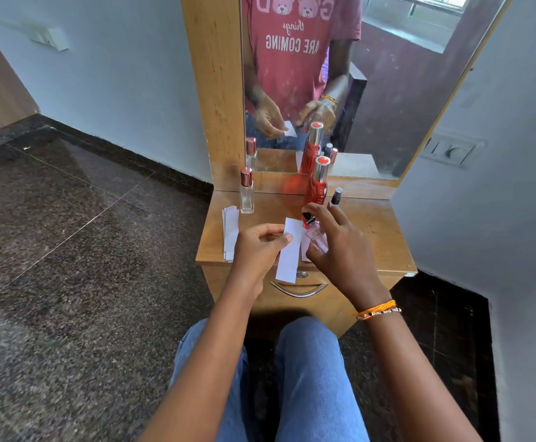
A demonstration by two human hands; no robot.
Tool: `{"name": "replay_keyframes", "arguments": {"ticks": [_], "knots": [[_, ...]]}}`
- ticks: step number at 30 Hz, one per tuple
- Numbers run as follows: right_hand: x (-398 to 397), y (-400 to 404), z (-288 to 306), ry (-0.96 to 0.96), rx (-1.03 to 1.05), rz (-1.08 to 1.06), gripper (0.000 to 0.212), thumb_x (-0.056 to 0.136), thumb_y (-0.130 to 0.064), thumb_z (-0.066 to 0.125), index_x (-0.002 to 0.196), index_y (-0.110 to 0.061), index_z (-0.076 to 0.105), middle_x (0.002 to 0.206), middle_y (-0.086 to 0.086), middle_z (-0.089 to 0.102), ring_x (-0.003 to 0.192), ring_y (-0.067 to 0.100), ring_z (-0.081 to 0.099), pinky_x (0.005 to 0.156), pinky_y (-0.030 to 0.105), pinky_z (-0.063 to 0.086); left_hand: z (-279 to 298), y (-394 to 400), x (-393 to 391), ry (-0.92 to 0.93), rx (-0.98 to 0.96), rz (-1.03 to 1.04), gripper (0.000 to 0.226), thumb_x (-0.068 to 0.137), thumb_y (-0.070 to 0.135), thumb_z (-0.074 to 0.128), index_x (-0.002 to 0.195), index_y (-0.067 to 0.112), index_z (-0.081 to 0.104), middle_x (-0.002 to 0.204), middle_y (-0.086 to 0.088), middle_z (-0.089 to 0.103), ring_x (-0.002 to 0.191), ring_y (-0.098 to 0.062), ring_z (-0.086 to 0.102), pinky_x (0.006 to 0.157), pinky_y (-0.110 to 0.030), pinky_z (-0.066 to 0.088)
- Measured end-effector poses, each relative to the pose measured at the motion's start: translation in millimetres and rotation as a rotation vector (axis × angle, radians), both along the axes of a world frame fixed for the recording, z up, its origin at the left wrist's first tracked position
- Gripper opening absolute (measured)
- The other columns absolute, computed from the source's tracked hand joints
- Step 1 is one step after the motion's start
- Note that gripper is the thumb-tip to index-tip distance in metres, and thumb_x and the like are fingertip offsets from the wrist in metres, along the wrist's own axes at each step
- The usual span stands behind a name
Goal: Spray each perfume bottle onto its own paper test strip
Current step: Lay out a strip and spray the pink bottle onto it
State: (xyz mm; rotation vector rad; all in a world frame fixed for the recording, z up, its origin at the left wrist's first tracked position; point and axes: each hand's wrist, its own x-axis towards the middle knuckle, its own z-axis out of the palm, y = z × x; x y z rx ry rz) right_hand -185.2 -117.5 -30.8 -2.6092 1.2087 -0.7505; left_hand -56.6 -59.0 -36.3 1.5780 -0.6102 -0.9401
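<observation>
The person sits facing a small wooden dresser (371, 228) with a mirror (387, 90) rising behind it. Over the dresser's front edge, the left hand (257, 247) pinches a white paper strip (290, 250) between thumb and fingertips, the strip hanging down past the edge toward the drawer handle (298, 290). Just right of the strip, the right hand (343, 247) grasps a small pinkish perfume bottle (316, 234), its dark nozzle tilted toward the strip's upper end. At the dresser's left edge lies a stack of spare strips (231, 232), with a clear bottle with a rose cap (246, 193) just behind it. Near the mirror stands a tall red bottle (317, 183), and beside it a slim dark bottle (336, 196).
</observation>
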Motion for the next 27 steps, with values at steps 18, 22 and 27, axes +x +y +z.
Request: {"name": "replay_keyframes", "arguments": {"ticks": [18, 22, 27], "knots": [[-11.8, 7.0, -24.9, -0.158, 0.154, -0.029, 0.067, 0.07, -0.014, 0.071, 0.13, -0.029, 0.046, 0.12, -0.005, 0.056, 0.093, 0.02, 0.058, 0.068, 0.033, 0.048, -28.7, -46.1, 2.5, -0.766, 0.14, 0.035, 0.032, 0.078, 0.012, 0.072, 0.107, 0.012, 0.061, 0.104, -0.004, 0.062, 0.094, -0.023, 0.058, 0.068, -0.027, 0.039], [-11.3, 7.6, -27.2, -0.168, 0.172, -0.025, 0.066, 0.07, -0.015, 0.07, 0.13, -0.028, 0.046, 0.117, -0.005, 0.057, 0.096, 0.019, 0.057, 0.069, 0.028, 0.04, -31.1, -48.2, 0.6, -0.843, 0.147, 0.042, 0.03, 0.08, 0.017, 0.07, 0.109, 0.015, 0.061, 0.11, -0.004, 0.059, 0.099, -0.024, 0.058, 0.07, -0.027, 0.04], [-8.5, 9.4, -29.7, -0.225, 0.22, -0.008, 0.065, 0.07, -0.013, 0.07, 0.128, -0.029, 0.046, 0.113, -0.003, 0.056, 0.098, 0.02, 0.055, 0.07, 0.03, 0.046, -30.2, -48.9, 4.0, -0.815, 0.105, 0.053, 0.04, 0.081, 0.017, 0.069, 0.118, 0.014, 0.054, 0.11, -0.005, 0.058, 0.103, -0.024, 0.056, 0.078, -0.031, 0.044]]}}
